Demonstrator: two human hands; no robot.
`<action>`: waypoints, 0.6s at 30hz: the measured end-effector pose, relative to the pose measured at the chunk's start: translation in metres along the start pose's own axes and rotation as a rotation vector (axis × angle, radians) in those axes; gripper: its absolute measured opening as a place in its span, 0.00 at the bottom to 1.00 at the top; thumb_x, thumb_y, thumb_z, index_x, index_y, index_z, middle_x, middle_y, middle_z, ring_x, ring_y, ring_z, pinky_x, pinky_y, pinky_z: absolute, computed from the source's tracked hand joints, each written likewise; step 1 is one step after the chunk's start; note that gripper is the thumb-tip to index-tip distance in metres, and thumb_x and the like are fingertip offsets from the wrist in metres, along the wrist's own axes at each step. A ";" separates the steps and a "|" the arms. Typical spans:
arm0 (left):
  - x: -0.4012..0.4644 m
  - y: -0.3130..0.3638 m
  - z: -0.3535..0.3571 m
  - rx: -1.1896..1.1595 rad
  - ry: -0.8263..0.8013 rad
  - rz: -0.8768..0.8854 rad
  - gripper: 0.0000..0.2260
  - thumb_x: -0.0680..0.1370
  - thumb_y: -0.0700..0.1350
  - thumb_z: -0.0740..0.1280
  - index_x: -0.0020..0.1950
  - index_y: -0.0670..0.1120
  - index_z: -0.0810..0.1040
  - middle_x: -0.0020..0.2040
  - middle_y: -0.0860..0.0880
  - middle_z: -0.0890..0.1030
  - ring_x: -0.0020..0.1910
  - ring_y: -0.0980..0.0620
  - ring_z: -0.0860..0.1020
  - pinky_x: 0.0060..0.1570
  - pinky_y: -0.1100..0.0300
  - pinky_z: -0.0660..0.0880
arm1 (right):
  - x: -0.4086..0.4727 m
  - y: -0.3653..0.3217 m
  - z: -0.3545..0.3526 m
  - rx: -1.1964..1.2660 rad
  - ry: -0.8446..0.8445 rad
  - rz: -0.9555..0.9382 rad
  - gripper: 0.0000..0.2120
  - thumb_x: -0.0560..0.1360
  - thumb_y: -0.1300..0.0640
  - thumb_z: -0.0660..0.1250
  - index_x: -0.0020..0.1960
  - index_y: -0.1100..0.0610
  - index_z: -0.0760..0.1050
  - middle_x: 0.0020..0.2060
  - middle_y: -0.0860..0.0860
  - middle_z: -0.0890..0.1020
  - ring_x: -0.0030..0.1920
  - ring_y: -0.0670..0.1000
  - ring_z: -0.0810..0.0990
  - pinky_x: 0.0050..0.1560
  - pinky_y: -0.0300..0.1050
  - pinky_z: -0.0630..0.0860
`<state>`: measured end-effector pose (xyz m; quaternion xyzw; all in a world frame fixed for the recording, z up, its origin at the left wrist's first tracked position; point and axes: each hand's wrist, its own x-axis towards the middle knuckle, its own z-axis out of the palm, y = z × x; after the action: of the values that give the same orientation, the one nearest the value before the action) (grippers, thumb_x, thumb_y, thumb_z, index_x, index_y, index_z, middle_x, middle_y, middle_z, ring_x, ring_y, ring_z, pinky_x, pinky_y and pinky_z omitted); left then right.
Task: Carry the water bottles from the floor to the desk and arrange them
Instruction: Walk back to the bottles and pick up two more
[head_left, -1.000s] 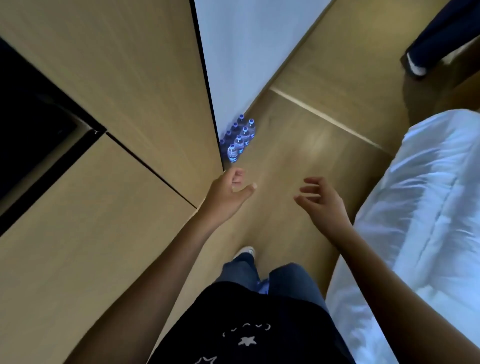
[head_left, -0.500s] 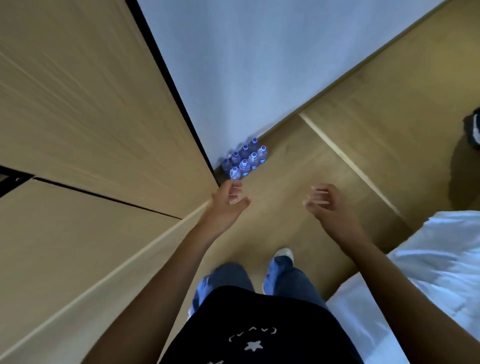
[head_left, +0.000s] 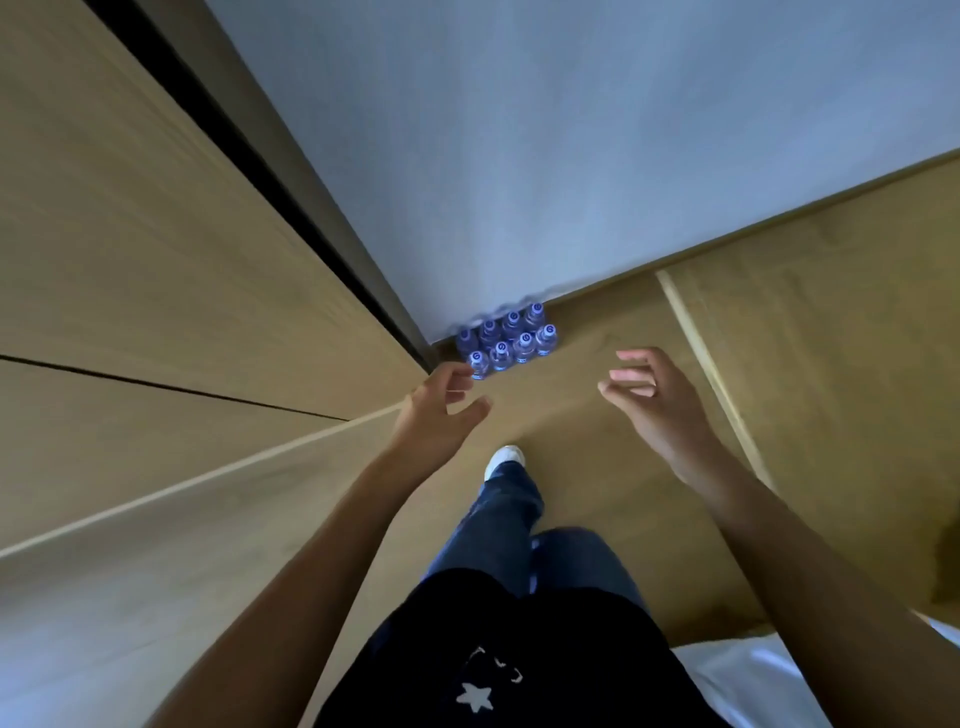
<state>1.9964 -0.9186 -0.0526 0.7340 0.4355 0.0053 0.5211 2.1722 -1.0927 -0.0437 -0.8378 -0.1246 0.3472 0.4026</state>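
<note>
Reaching for the bottles in the far corner

Left hand and right hand hang spread, empty; a clumsy grab could topple the tightly packed water bottles.
</note>
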 end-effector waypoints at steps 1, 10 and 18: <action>0.009 0.002 0.003 0.014 0.004 -0.002 0.15 0.75 0.47 0.72 0.60 0.49 0.75 0.51 0.54 0.79 0.53 0.55 0.78 0.54 0.60 0.74 | 0.011 -0.001 -0.003 -0.007 -0.008 -0.009 0.18 0.75 0.57 0.72 0.64 0.55 0.73 0.56 0.52 0.82 0.48 0.45 0.81 0.36 0.28 0.73; 0.073 0.030 0.058 0.024 0.100 -0.027 0.15 0.75 0.49 0.72 0.60 0.50 0.76 0.51 0.58 0.78 0.55 0.59 0.76 0.52 0.65 0.69 | 0.098 0.005 -0.039 -0.080 -0.160 -0.031 0.20 0.76 0.57 0.71 0.66 0.55 0.72 0.59 0.52 0.80 0.51 0.47 0.80 0.37 0.26 0.71; 0.124 0.031 0.138 -0.036 0.177 -0.208 0.17 0.76 0.46 0.71 0.62 0.45 0.75 0.55 0.50 0.79 0.54 0.54 0.76 0.53 0.63 0.70 | 0.190 0.042 -0.076 -0.179 -0.326 -0.098 0.19 0.76 0.57 0.72 0.65 0.56 0.72 0.58 0.52 0.80 0.51 0.47 0.80 0.39 0.31 0.72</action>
<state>2.1567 -0.9464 -0.1473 0.6718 0.5535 0.0238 0.4916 2.3593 -1.0721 -0.1338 -0.7958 -0.2590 0.4460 0.3174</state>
